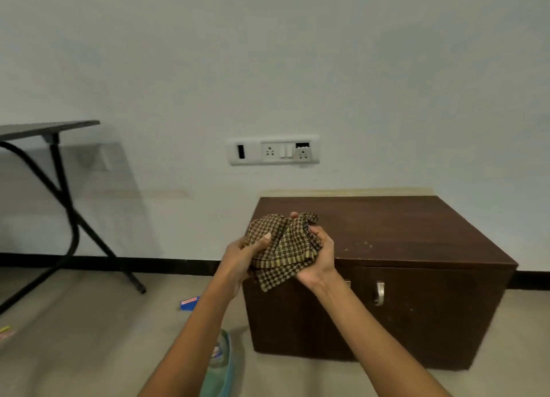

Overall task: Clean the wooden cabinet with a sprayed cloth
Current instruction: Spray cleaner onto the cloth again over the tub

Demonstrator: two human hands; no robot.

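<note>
Cloth (pixel 282 247) (checked, crumpled) sits bunched in left grip (pixel 238 259) and right grip (pixel 321 256), both curled round it, over dark-wood cabinet (pixel 416 233).

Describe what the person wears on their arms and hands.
Nothing worn shows. The left hand and right hand are bare, with no gloves, rings or watch visible. The left forearm and right forearm are bare to the picture's lower edge; no sleeve appears.

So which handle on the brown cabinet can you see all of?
The handle farther right, standing clear on the cabinet front. The other handle is mostly hidden behind the wrist of the right hand, with only a sliver showing.
</note>
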